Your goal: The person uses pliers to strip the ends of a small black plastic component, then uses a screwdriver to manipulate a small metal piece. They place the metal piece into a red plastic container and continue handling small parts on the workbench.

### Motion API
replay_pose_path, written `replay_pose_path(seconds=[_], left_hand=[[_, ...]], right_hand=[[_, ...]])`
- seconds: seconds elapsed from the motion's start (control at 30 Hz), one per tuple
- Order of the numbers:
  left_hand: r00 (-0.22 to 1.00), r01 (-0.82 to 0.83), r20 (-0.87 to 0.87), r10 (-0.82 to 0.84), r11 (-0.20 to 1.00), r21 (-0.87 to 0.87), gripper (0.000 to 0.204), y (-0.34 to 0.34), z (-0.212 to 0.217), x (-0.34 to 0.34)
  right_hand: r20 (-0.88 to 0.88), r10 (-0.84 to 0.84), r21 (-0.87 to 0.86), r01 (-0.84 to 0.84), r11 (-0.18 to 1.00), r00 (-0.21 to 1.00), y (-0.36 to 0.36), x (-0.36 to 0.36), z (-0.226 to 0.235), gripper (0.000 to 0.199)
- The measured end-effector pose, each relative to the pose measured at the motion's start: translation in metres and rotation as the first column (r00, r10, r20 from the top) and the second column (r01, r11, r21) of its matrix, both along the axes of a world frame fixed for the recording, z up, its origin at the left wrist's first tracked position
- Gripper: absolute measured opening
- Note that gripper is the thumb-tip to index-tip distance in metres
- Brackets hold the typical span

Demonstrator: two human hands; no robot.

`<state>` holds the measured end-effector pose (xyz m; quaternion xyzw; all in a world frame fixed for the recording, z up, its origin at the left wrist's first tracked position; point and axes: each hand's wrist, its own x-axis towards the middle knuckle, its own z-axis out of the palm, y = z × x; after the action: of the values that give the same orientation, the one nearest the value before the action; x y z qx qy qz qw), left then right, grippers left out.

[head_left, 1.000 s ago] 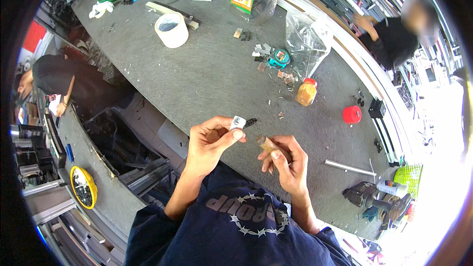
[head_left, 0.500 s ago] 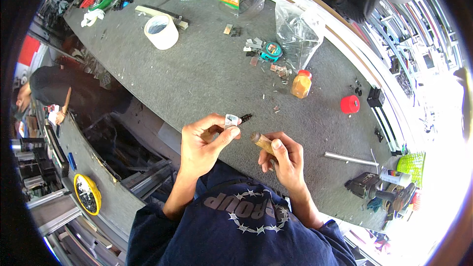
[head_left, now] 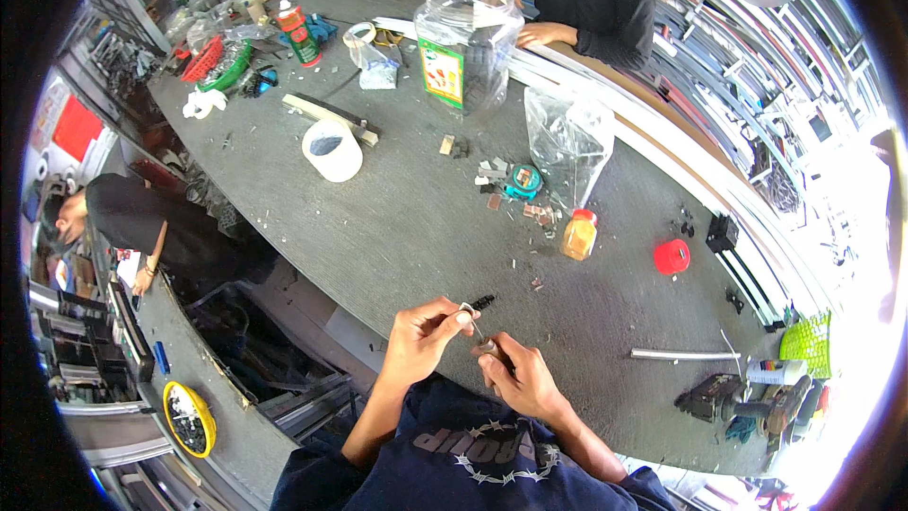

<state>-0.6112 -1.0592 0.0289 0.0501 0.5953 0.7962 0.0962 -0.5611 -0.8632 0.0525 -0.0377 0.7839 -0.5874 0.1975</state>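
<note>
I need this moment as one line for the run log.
left hand: pinches pale piece | right hand: grips brown-handled tool, thin shaft toward piece | worktop: red-capped jar

The left hand (head_left: pixel 420 341) and right hand (head_left: pixel 522 377) are over the near edge of the workbench (head_left: pixel 378 246). Past them is a bottle (head_left: pixel 579 237), with a bag (head_left: pixel 570 147) behind it. A tape measure (head_left: pixel 522 182) sits left of the bag, and a tape roll (head_left: pixel 336 156) sits farther left. A jar (head_left: pixel 445 71) stands near the back. On the left bench (head_left: pixel 203 360) is a bowl (head_left: pixel 212 435).
</note>
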Motion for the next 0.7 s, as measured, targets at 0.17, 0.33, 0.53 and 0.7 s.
replay_pose_path(seconds=[0.17,0.33,0.53,0.7], left_hand=[[0.991,-0.038,-0.131,-0.006,0.942,-0.334,0.013,0.012,-0.002,0.001],[0.979,-0.090,-0.204,-0.004,0.889,-0.448,0.012,0.009,0.008,-0.005],[0.952,-0.023,-0.281,-0.123,0.884,-0.466,0.009,-0.003,0.001,-0.009],[0.964,-0.236,-0.015,0.264,0.835,-0.497,0.012,-0.077,-0.026,-0.014]], right_hand=[[-0.021,-0.183,-0.107,0.180,0.978,0.983,-0.010,-0.005,-0.019,0.026],[-0.008,-0.196,-0.087,0.194,0.977,0.981,-0.011,-0.012,-0.019,0.025],[0.068,-0.238,-0.233,0.248,0.940,0.969,-0.010,0.001,-0.023,0.029],[0.137,-0.758,-0.484,0.711,0.511,0.638,0.057,-0.008,-0.019,0.036]])
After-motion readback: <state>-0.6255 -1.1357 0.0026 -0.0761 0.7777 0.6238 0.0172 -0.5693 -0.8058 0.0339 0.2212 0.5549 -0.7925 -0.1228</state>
